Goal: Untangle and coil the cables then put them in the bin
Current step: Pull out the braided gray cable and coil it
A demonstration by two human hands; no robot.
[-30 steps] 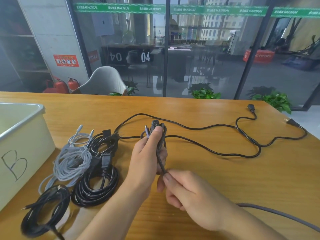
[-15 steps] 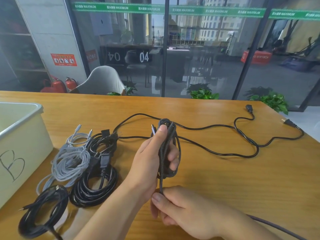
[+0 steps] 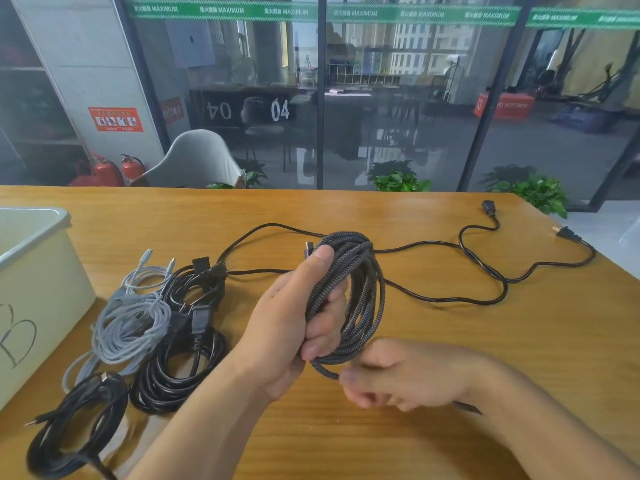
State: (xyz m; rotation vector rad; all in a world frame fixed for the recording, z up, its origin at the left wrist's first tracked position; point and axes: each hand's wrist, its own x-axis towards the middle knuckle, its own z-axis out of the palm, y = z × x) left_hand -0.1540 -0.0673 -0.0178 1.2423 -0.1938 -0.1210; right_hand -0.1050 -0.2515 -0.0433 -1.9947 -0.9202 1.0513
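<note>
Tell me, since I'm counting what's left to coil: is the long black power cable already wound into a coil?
No, the long black power cable lies spread in loose curves across the table, plugs apart.

Bare tabletop (image 3: 433, 348) right of both hands and along the far edge. Crossing mid-table: a loose black power cord (image 3: 485, 268). Left side crowded by coiled cables (image 3: 166, 327) beside the bin (image 3: 41, 271).
</note>
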